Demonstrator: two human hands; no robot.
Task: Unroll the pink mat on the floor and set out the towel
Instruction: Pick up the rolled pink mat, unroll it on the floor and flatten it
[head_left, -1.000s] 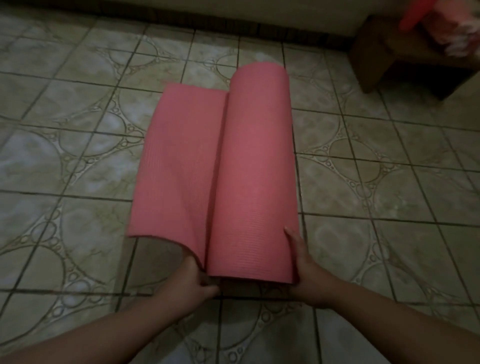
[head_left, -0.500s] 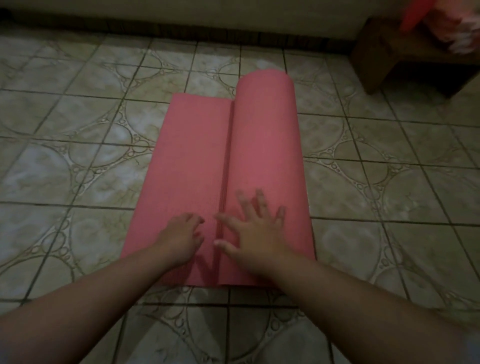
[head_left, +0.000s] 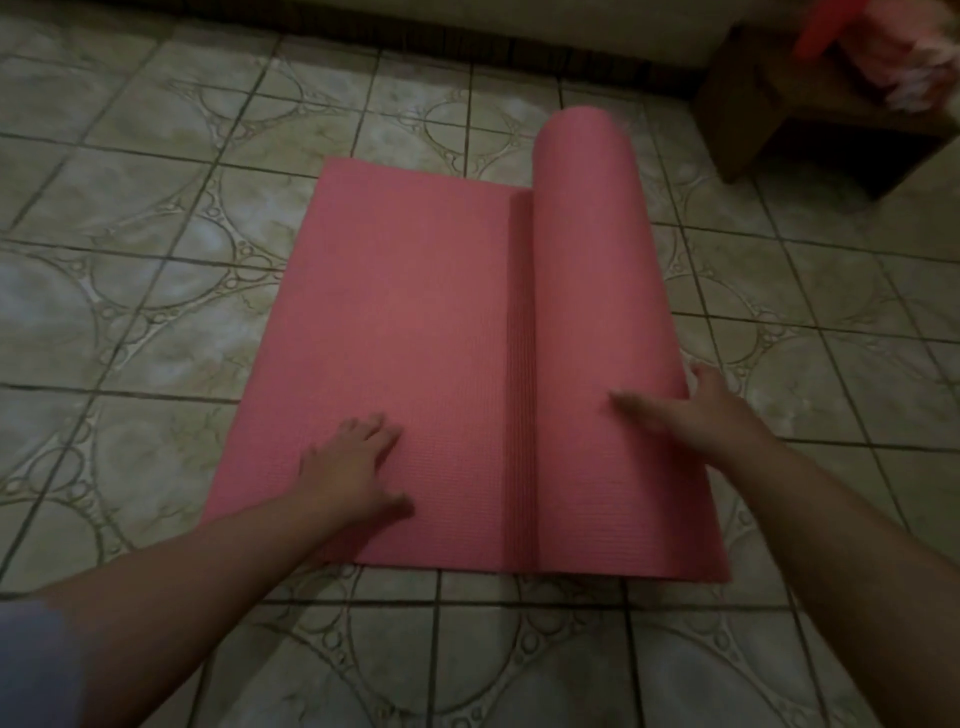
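My left fingers (head_left: 382, 428) lie spread and flat on the unrolled part of the pink mat (head_left: 405, 338), holding nothing, only pressing it to the floor (head_left: 130, 291). My right fingers (head_left: 631, 405) are also wide, draped over the near end of the roll (head_left: 597, 312), with the thumb hooked round its far right side; they cup it rather than clench it. So my left hand (head_left: 353, 467) pins and my right hand (head_left: 691, 415) pushes.

The mat lies on the tiled floor straight ahead of me, the flat part to the left, the thick roll to the right, a good deal of it unopened by the look of its girth.

To do this well, I judge I should keep weight on the flat sheet so it does not creep, and push the roll rightward with the palm low, evenly, so it tracks straight along the tile lines and does not skew toward the wooden bench (head_left: 810, 104) at the upper right. That bench carries some pink and red cloth (head_left: 883, 52); whether the towel is among it I cannot tell.
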